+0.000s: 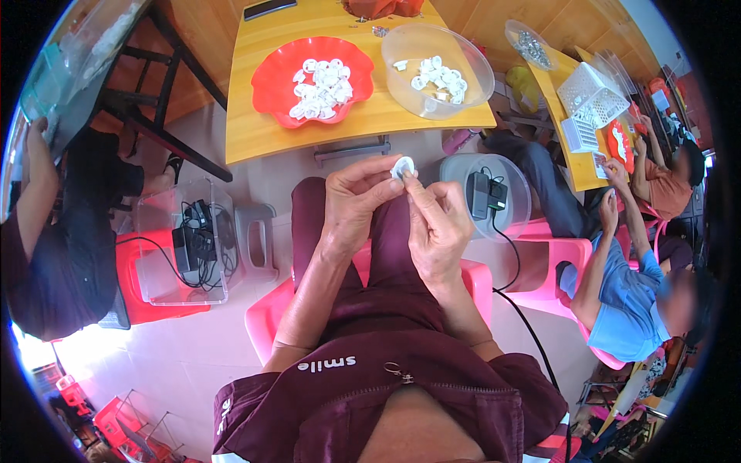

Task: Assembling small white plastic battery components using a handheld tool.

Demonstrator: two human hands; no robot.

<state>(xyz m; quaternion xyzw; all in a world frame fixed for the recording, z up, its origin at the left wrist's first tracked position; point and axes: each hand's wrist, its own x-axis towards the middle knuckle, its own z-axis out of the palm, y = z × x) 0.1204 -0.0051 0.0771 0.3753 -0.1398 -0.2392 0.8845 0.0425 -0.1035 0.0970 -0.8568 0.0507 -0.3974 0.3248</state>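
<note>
Between my two hands, above my knees, is a small round white plastic piece (402, 166) with a greyish middle. My left hand (356, 202) pinches its edge between thumb and fingers. My right hand (440, 224) touches the piece with thumb and forefinger pressed together at its lower right side; whether something tiny is between those fingertips is hidden. Ahead on the yellow table (255, 143), a red scalloped plate (266, 85) holds a pile of similar white pieces (324, 89). To its right, a clear round tub (397, 89) holds more white pieces (441, 77).
A dark phone (268, 8) and a red bag (382, 8) lie at the table's far side. Left stands a clear bin (147, 270) with black cables, beside a grey stool (256, 239). At right are a tub with black devices (486, 197), a cable (532, 336) and seated co-workers (629, 309).
</note>
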